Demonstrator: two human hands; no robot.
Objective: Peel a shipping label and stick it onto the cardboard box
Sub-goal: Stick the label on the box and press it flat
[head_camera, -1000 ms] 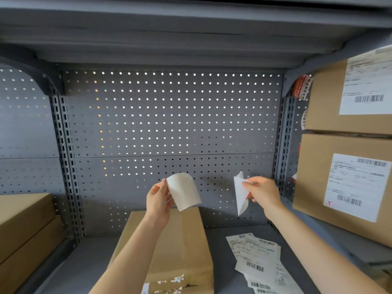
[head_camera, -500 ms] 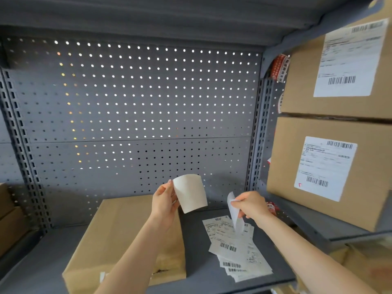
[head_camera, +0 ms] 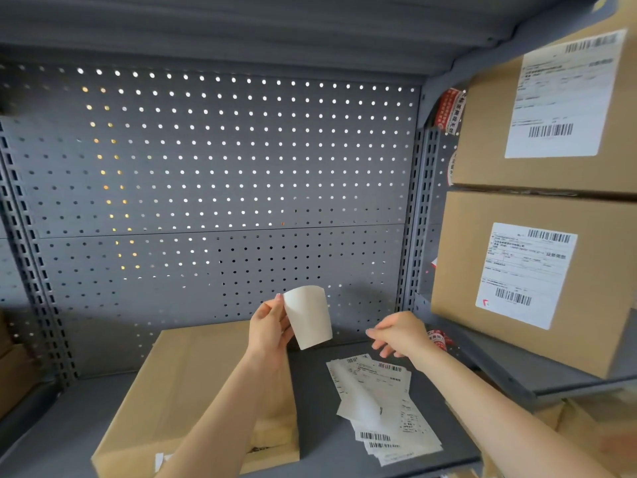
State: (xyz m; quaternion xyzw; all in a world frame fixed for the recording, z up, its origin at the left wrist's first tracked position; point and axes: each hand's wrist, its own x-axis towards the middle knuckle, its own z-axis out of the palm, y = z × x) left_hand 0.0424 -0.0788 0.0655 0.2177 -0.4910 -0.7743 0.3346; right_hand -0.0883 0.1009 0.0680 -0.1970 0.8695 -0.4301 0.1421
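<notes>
My left hand (head_camera: 269, 326) pinches a curled white shipping label (head_camera: 308, 317) by its left edge, with the blank side toward me, held above the shelf. Under my left forearm a flat brown cardboard box (head_camera: 179, 391) lies on the grey shelf. My right hand (head_camera: 400, 334) hovers with fingers spread and holds nothing. Below it a blank white backing sheet (head_camera: 362, 405) lies on a pile of printed labels (head_camera: 389, 408).
A grey pegboard wall (head_camera: 213, 174) closes the back. At the right, two labelled cardboard boxes (head_camera: 531, 281) are stacked on a raised shelf (head_camera: 510, 367). Red-printed tape rolls (head_camera: 439, 339) sit beside them. More boxes (head_camera: 13, 374) stand at the far left.
My right hand let go of the backing sheet, which now lies on the label pile, and its fingers have spread. My left hand still holds the label. The view has shifted down and right.
</notes>
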